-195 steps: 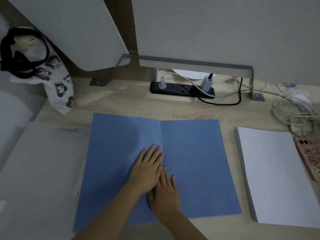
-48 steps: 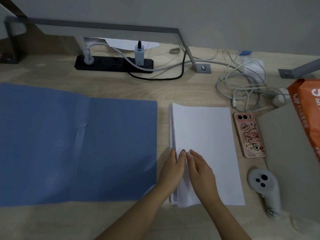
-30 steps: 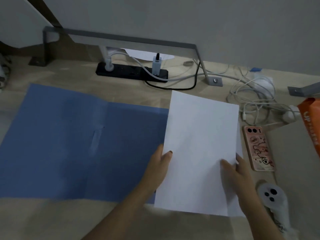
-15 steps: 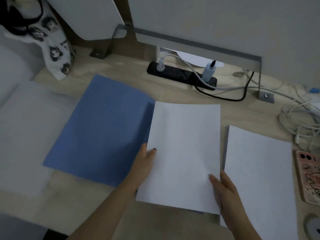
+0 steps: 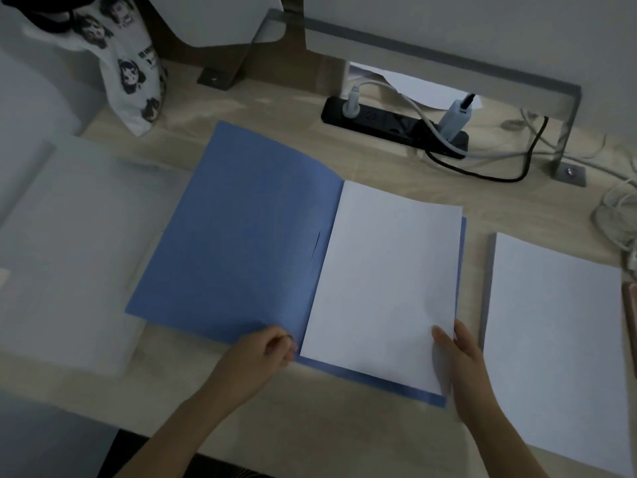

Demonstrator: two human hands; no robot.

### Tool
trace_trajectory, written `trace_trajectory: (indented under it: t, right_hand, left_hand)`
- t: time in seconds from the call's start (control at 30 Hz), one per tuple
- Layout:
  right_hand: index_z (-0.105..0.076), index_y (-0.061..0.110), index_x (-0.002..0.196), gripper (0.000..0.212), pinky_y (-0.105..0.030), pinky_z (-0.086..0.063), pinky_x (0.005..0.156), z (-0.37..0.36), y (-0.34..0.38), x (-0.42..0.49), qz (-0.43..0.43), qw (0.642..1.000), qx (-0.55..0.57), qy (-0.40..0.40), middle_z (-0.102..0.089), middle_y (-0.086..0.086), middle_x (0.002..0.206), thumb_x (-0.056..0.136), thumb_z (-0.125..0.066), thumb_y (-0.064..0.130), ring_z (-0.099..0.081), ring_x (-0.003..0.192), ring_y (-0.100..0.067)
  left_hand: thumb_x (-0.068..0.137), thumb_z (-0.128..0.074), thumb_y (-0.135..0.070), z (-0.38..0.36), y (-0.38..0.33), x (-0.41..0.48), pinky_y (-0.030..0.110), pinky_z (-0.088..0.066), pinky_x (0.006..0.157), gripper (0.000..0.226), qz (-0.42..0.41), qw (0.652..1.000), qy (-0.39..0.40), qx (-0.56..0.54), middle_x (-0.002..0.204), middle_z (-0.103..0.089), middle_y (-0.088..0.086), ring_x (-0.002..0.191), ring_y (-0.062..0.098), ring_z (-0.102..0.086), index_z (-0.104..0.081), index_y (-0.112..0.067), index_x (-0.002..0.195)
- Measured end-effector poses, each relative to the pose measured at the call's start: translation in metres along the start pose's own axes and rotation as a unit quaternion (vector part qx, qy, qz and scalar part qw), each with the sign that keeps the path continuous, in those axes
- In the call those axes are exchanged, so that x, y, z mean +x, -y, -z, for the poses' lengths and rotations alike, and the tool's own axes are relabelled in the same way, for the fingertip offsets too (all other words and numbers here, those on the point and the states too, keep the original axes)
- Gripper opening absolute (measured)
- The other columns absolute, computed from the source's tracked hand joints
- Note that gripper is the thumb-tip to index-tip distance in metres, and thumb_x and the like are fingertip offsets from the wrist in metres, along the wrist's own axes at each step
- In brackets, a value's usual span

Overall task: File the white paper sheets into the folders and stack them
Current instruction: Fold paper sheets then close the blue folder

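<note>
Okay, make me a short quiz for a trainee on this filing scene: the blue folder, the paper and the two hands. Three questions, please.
1. True or false: the white sheet lies on the right half of the open blue folder.
2. Where is the stack of white paper? A) right of the folder, B) left of the folder, C) inside the folder.
3. Fill in: the left hand pinches the folder's near edge, while the right hand holds the ___ by its lower right corner.

Key: 1 true; 2 A; 3 white sheet.
</note>
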State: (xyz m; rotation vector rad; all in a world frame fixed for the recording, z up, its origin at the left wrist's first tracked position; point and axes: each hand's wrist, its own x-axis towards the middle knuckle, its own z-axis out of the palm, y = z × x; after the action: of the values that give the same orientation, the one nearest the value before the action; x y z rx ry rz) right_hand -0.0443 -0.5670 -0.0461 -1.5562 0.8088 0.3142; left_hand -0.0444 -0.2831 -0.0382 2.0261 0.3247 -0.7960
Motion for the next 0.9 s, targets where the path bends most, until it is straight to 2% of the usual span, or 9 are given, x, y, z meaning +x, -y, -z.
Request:
trace_trajectory:
  t: [0.13, 0.27, 0.37, 0.43, 0.5, 0.6, 0.73, 0.83, 0.9]
  right_hand:
    - [-0.061, 0.028, 0.111, 0.023, -0.049, -0.044, 0.1, 0.001, -0.006, -0.003, 0.023, 1.0, -0.003, -0.002, -0.065, -0.001, 0.118, 0.094, -0.049, 0.017, -0.06, 0.109, -0.026]
    - [-0.061, 0.029, 0.111, 0.023, -0.05, -0.043, 0.102, 0.001, -0.011, -0.004, 0.034, 0.999, -0.006, -0.009, -0.065, -0.001, 0.118, 0.094, -0.049, 0.019, -0.06, 0.11, -0.026]
    - [-0.061, 0.03, 0.109, 0.022, -0.05, -0.042, 0.103, -0.001, -0.012, -0.005, 0.035, 0.999, -0.01, -0.008, -0.065, 0.0, 0.117, 0.094, -0.048, 0.02, -0.059, 0.11, -0.025]
    - [-0.061, 0.031, 0.105, 0.02, -0.05, -0.042, 0.103, -0.003, -0.012, -0.006, 0.037, 0.999, -0.011, -0.007, -0.065, 0.001, 0.115, 0.095, -0.048, 0.02, -0.059, 0.109, -0.025]
    - [-0.061, 0.033, 0.103, 0.02, -0.048, -0.043, 0.102, -0.005, -0.012, -0.007, 0.039, 0.999, -0.009, -0.006, -0.065, 0.002, 0.113, 0.095, -0.047, 0.02, -0.059, 0.108, -0.024]
    - [-0.062, 0.032, 0.102, 0.021, -0.045, -0.045, 0.099, -0.006, -0.013, -0.01, 0.044, 0.999, -0.002, -0.002, -0.066, 0.003, 0.112, 0.095, -0.047, 0.018, -0.06, 0.108, -0.024]
    - [-0.061, 0.031, 0.094, 0.018, -0.045, -0.045, 0.097, -0.007, -0.013, -0.01, 0.05, 0.999, -0.008, -0.005, -0.066, 0.003, 0.105, 0.094, -0.048, 0.019, -0.06, 0.106, -0.027]
    - [-0.061, 0.029, 0.097, 0.016, -0.044, -0.045, 0.097, -0.008, -0.014, -0.008, 0.05, 0.999, -0.014, -0.007, -0.066, 0.001, 0.104, 0.094, -0.049, 0.02, -0.06, 0.105, -0.026]
    - [-0.061, 0.028, 0.1, 0.015, -0.045, -0.045, 0.098, -0.008, -0.015, -0.006, 0.052, 0.999, -0.013, -0.004, -0.066, 0.0, 0.107, 0.093, -0.05, 0.02, -0.06, 0.104, -0.024]
  left_hand:
    - [0.095, -0.045, -0.02, 0.012, 0.014, -0.01, 0.005, -0.042, 0.054, 0.036, 0.049, 0.998, 0.027, -0.017, 0.067, -0.072, 0.002, 0.058, 0.001, -0.063, -0.068, -0.006, 0.072]
    - [0.093, -0.049, -0.028, 0.016, 0.027, -0.014, 0.017, -0.044, 0.061, 0.034, 0.072, 0.997, 0.001, -0.02, 0.067, -0.073, -0.005, 0.059, 0.003, -0.064, -0.07, -0.01, 0.073]
    - [0.092, -0.054, -0.02, 0.013, 0.034, -0.014, 0.016, -0.047, 0.058, 0.025, 0.087, 0.989, -0.027, -0.118, 0.059, -0.07, -0.007, 0.057, 0.003, -0.061, -0.069, -0.014, 0.074]
    - [0.092, -0.054, -0.01, 0.009, 0.035, -0.016, 0.015, -0.05, 0.057, 0.021, 0.076, 0.976, -0.047, -0.199, 0.061, -0.07, -0.005, 0.063, 0.01, -0.062, -0.068, -0.013, 0.077]
    - [0.089, -0.057, -0.008, 0.006, 0.036, -0.02, 0.015, -0.05, 0.058, 0.013, 0.048, 0.971, -0.057, -0.228, 0.066, -0.07, -0.003, 0.066, 0.012, -0.062, -0.066, -0.01, 0.08]
    - [0.084, -0.062, -0.012, -0.001, 0.037, -0.027, 0.014, -0.05, 0.061, 0.005, 0.009, 0.97, -0.059, -0.234, 0.079, -0.069, -0.002, 0.073, 0.01, -0.064, -0.065, -0.009, 0.086]
    - [0.071, -0.054, -0.031, -0.004, 0.039, -0.027, 0.012, -0.05, 0.069, 0.022, -0.02, 0.985, -0.076, -0.154, 0.093, -0.068, -0.011, 0.086, 0.0, -0.062, -0.064, -0.031, 0.09]
    - [0.077, -0.05, -0.018, -0.006, 0.031, -0.025, 0.003, -0.042, 0.073, 0.023, -0.027, 0.988, -0.08, -0.127, 0.088, -0.066, -0.006, 0.086, -0.004, -0.06, -0.064, -0.036, 0.078]
    - [0.086, -0.054, -0.012, -0.005, 0.024, -0.022, 0.006, -0.039, 0.068, 0.019, -0.019, 0.984, -0.087, -0.157, 0.081, -0.062, 0.001, 0.079, 0.005, -0.057, -0.064, -0.022, 0.073]
